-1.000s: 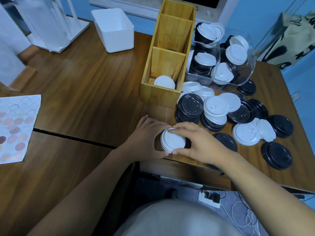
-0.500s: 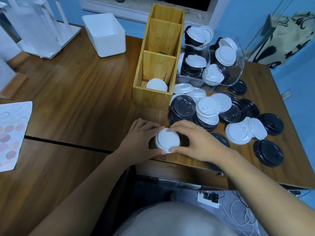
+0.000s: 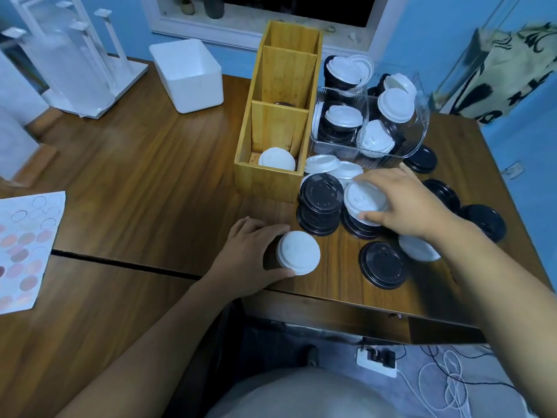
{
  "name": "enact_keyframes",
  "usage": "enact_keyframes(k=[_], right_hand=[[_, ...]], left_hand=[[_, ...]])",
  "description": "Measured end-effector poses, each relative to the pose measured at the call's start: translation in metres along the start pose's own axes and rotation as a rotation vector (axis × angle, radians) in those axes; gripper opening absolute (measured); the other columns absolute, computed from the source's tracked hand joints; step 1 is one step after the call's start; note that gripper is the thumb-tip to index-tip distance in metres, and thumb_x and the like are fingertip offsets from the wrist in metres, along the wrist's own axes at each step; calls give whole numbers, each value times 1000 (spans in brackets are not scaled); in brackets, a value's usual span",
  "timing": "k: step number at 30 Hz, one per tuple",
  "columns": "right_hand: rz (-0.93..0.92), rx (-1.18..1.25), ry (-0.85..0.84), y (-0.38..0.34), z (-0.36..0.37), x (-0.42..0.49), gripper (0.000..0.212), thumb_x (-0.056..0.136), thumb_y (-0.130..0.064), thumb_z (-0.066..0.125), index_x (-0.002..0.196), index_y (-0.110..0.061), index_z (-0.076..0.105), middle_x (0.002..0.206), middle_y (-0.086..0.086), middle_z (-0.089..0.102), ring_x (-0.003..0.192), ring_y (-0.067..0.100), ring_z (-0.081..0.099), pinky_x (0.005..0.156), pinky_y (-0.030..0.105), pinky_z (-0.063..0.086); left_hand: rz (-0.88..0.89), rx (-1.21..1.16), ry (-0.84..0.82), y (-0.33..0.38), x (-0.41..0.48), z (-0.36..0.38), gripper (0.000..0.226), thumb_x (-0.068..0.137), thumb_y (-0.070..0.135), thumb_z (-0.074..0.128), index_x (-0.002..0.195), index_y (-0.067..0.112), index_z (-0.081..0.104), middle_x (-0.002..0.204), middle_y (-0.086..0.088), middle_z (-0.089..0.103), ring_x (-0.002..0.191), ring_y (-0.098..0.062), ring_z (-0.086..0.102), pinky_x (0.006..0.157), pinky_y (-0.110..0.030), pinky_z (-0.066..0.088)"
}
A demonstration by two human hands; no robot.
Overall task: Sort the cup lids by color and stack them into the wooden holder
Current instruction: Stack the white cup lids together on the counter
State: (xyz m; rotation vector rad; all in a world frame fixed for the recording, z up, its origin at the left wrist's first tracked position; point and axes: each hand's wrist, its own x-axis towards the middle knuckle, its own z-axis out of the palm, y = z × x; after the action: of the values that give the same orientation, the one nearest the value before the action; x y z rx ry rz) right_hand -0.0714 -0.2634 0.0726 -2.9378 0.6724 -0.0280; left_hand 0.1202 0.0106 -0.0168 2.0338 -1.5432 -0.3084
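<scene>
You are in what looks like a room at home used as a work desk. Blue walls [image 3: 422, 40] surround a white-framed window [image 3: 196, 28] at 12 o'clock, with small pots [image 3: 186, 8] on its sill. A printed cloth bag [image 3: 506, 76] hangs at 2 o'clock. Wooden tables [image 3: 150, 161] stand pushed together. A power strip [image 3: 376, 362] and loose cables [image 3: 446, 384] lie on the floor at 5 o'clock.

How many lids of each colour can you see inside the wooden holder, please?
white lid: 1, in the near compartment
dark lid: 1, in the middle compartment, only its edge shows
Total: 2 visible in the holder
</scene>
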Motion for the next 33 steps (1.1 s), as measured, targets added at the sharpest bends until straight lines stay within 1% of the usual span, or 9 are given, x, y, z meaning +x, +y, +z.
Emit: enact_keyframes(k=[3,6,12,18,21,24,27,30,33], right_hand=[[-6,196,208,-37,4,-19,70,75,-55,79,133,-23,55,133,-1,59,124,22,49,110,36,34],[-58,339,237,-98,30,-40,67,75,-49,83,129,-16,61,127,0,62,118,15,49,103,15,28],[19,410,139,-131,81,-50,67,76,-58,78,131,-22,62,132,-4,58,117,20,51,103,29,41],[32,429,113,-119,85,-54,57,89,-55,66,138,-29,58,142,-8,54,129,14,47,106,11,24],[33,438,122,-121,85,-53,53,86,-53,71,133,-29,63,137,-9,55,122,13,48,102,17,30],[73,486,124,-125,85,-50,52,80,-51,76,127,-30,68,129,-11,54,117,12,48,98,20,33],[118,561,117,-126,86,-48,52,75,-48,82,122,-30,70,123,-12,52,116,14,47,98,18,31],[116,579,94,-127,86,-44,53,73,-47,84,120,-28,71,118,-12,51,113,13,47,97,14,32],[81,539,52,-123,80,-43,53,77,-51,80,124,-29,68,117,-13,52,113,13,50,99,27,42]], left_hand=[[7,4,13,1,0,0,78,76,71,73,140,31,52,131,9,58,128,-8,35,119,-36,15],[27,2,56,2,0,0,77,75,73,71,135,27,58,122,6,62,122,-9,38,115,-39,23],[46,18,28,-3,1,3,78,75,77,66,137,30,57,121,10,63,122,-12,44,115,-30,17],[70,-5,79,1,0,1,78,72,76,67,132,27,61,111,15,60,119,-11,44,112,-35,25],[100,-13,102,4,0,0,75,73,73,68,132,27,61,106,24,44,115,-10,44,111,-39,27],[104,-20,74,0,0,1,76,74,71,69,136,27,60,106,22,52,117,-11,45,114,-42,27],[118,7,32,-4,-1,4,78,74,71,71,139,29,59,116,18,67,119,-11,46,116,-47,27],[114,9,40,-6,0,6,81,73,77,69,137,27,62,132,16,62,123,-10,46,118,-42,24],[98,8,52,-6,2,8,81,74,79,68,134,25,65,138,14,59,126,-11,47,118,-43,26]])
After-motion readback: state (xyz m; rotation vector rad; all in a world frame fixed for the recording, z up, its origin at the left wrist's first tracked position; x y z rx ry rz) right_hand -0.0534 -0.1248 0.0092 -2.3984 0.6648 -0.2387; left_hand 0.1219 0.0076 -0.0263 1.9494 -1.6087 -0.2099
